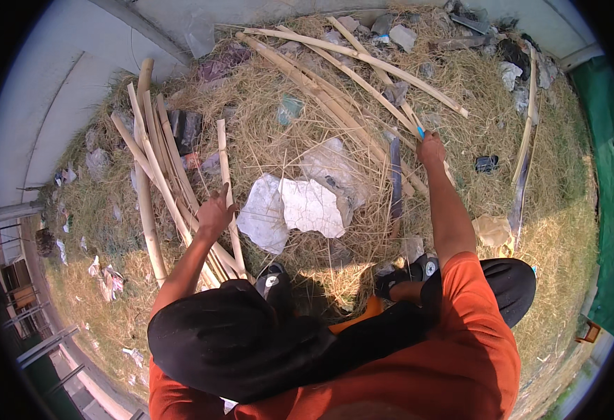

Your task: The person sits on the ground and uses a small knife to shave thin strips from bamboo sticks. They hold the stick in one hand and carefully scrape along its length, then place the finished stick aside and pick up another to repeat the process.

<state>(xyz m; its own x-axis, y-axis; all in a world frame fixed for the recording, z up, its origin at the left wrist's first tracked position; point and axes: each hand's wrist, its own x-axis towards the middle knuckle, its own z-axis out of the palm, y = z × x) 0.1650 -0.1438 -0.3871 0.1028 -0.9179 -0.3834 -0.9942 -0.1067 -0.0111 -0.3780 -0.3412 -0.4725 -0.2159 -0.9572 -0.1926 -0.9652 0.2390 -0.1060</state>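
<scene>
My left hand [214, 213] is closed around a short, pale split bamboo strip [224, 157] that stands out above and below the fingers. To its left lies a loose bundle of bamboo strips and poles [154, 154]. My right hand [431, 150] is closed at the lower end of long pale strips [373, 82]. A small bright blue piece [420, 131] shows at its fingers; the rest of what it grips is hidden. A long dark flat piece [396, 175] lies left of that hand. Broken whitish slabs [312, 206] lie between both hands.
Dry grass [251, 133] and scattered litter cover the ground. More long bamboo pieces [321, 94] lie ahead, and another pale length [529, 126] lies far right. A pale wall [61, 91] bounds the left, a green sheet [604, 189] the right. Something orange [359, 316] is between my feet.
</scene>
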